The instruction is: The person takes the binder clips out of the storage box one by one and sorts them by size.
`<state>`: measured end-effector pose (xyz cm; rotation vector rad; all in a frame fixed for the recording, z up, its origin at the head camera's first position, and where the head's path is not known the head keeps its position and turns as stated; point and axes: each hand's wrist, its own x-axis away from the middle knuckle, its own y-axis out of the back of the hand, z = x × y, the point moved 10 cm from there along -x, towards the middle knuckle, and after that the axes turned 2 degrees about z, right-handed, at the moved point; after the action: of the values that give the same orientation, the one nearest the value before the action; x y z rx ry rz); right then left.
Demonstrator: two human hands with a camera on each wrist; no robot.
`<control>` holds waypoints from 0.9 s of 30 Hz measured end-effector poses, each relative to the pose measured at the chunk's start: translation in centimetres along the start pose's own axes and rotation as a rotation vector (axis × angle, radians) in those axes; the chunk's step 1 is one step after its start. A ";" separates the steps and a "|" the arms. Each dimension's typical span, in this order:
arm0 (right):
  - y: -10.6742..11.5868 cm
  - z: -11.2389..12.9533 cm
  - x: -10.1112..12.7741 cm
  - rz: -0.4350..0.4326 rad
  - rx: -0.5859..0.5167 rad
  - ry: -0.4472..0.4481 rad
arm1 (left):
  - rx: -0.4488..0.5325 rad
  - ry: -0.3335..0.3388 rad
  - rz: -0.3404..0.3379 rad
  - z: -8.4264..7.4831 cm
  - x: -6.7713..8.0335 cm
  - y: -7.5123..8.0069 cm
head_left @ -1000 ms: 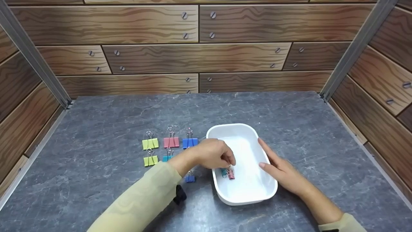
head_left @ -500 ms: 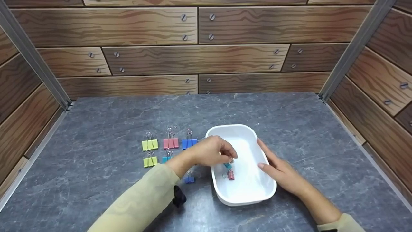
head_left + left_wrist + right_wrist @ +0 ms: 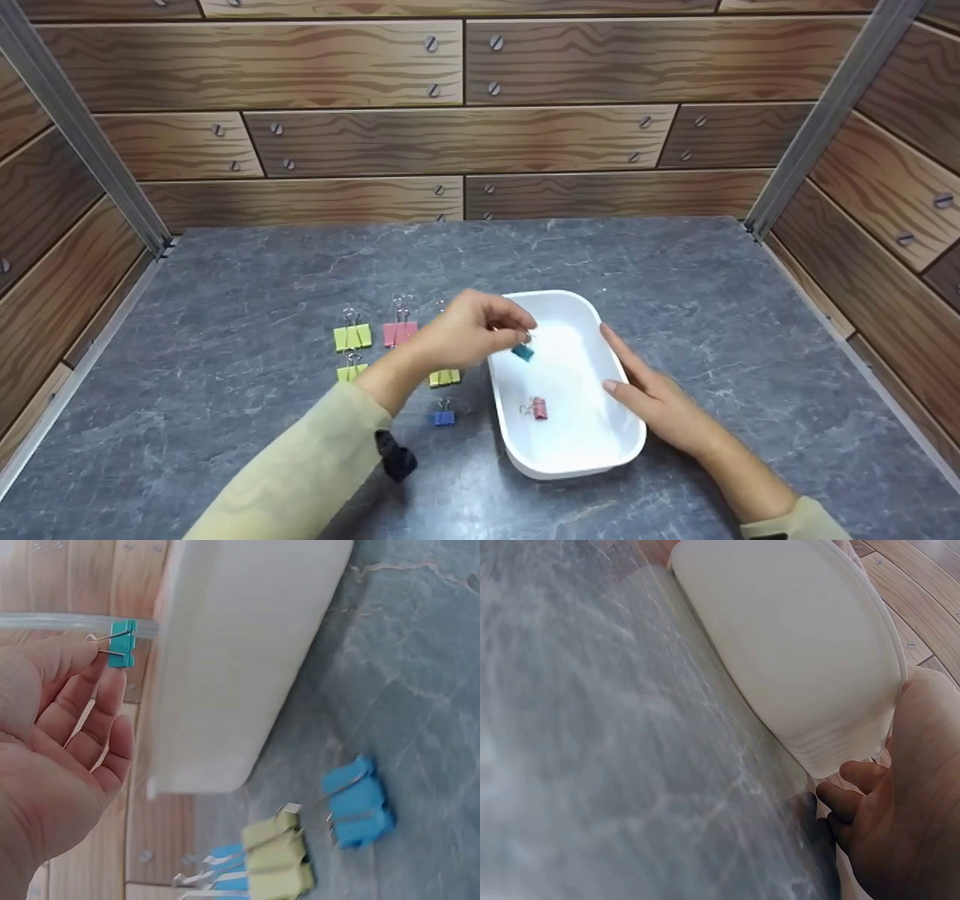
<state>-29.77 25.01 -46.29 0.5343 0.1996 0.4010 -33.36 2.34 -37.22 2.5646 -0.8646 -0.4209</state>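
Note:
My left hand (image 3: 480, 330) pinches a small teal binder clip (image 3: 523, 351) by its wire handle, above the left rim of a white tray (image 3: 592, 457). The left wrist view shows the same teal clip (image 3: 120, 643) at my fingertips (image 3: 97, 656), beside the tray wall (image 3: 232, 667). A small pink clip (image 3: 537, 408) lies inside the tray. My right hand (image 3: 645, 386) rests with straight fingers against the tray's right side; in the right wrist view its fingers (image 3: 847, 799) lie next to the tray (image 3: 795, 652).
Several clips lie on the grey stone table (image 3: 225, 435) left of the tray: two yellow-green (image 3: 351, 337), a pink one (image 3: 397, 333), another yellow (image 3: 444, 377) and a small blue one (image 3: 444, 417). Wood-patterned walls (image 3: 450, 112) close in the table on three sides.
My left hand has lifted the teal clip out of the tray, up and towards the left rim. The pink clip stayed in the tray. The right hand has not moved.

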 end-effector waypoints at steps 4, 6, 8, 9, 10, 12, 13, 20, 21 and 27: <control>0.1 -0.1 0.0 -0.008 0.024 -0.002 | -0.011 -0.008 -0.063 -0.2 1.7 2.4; 0.1 -0.1 -0.1 -0.007 0.024 -0.004 | -0.010 0.003 -0.087 0.0 2.8 3.6; 0.0 -0.1 -0.1 -0.005 0.021 -0.004 | -0.007 0.013 -0.103 0.4 3.9 4.6; 0.0 -0.1 -0.1 -0.004 0.018 -0.004 | -0.011 0.020 -0.110 0.7 4.5 5.1; 0.0 -0.1 -0.1 -0.005 0.019 -0.004 | -0.016 0.026 -0.118 0.9 5.1 5.5; 0.1 -0.1 0.0 -0.005 0.021 -0.007 | -0.041 0.036 -0.130 1.5 6.2 6.2; 0.1 -0.1 0.0 -0.005 0.024 -0.009 | -0.048 0.048 -0.132 1.9 6.8 6.4; 0.1 -0.1 0.1 -0.005 0.031 -0.016 | -0.052 0.106 -0.118 4.2 9.7 6.6; 0.1 -0.1 0.1 -0.003 0.029 -0.016 | -0.052 0.111 -0.122 4.5 10.0 6.6; 0.0 0.0 0.0 0.002 0.023 -0.010 | -0.019 0.144 -0.129 6.0 11.5 6.3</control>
<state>-29.72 25.00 -46.32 0.5592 0.1940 0.3981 -30.17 -11.04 -41.32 2.6045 -0.6441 -0.2754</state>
